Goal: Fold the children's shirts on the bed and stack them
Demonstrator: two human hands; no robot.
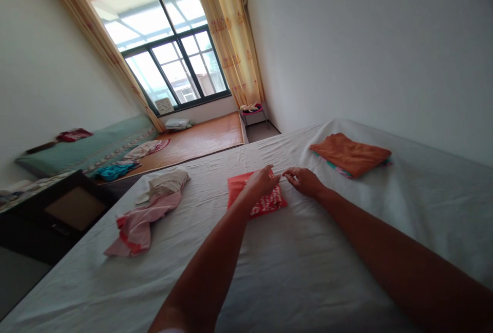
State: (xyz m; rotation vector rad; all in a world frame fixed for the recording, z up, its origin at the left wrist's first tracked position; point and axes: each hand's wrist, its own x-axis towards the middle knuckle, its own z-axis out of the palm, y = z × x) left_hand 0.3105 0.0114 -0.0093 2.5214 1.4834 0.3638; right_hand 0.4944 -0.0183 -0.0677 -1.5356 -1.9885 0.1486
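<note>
A folded red garment [236, 184] with white print lies in the middle of the bed. Over its right part is my left hand [264, 181], fingers stretched out and apart; whether they press on the cloth I cannot tell. Just off the garment's right edge hovers my right hand [306, 181], its fingers loosely bent with nothing visible in them. Further right lies a folded stack with an orange-brown garment [348, 153] on top and a green patterned edge beneath. Left of the red garment, pink and cream clothes [162, 204] lie crumpled.
A pale sheet [308, 266] covers the bed, with a white wall along its right side. A dark cabinet [57, 220] stands at the left. Beyond are a wooden platform [208, 135] with cloths, a small pink stool [254, 111], and a curtained window [177, 61].
</note>
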